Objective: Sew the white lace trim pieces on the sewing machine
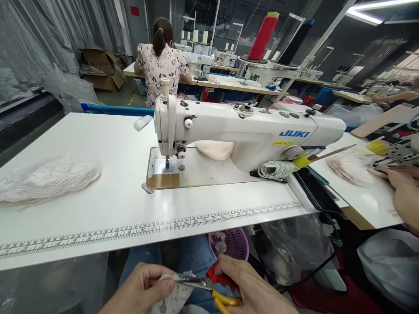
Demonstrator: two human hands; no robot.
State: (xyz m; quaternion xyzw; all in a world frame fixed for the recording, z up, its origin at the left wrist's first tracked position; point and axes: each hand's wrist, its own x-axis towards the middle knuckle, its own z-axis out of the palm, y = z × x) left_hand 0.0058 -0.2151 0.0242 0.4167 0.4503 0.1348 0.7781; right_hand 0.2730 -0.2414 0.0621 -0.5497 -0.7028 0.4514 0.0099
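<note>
Near side: cloth (177,297) is pinched by the left hand (145,285). Scissors (204,283), blades at the cloth, are gripped by the right hand (250,281).

Single head-worn view, facing forward and down from the near side of a white sewing machine (248,124), table (98,211) spread wide around it, left hand (145,285) and right hand (248,283) nearer than the machine, workroom (140,37) reaching far behind it
</note>
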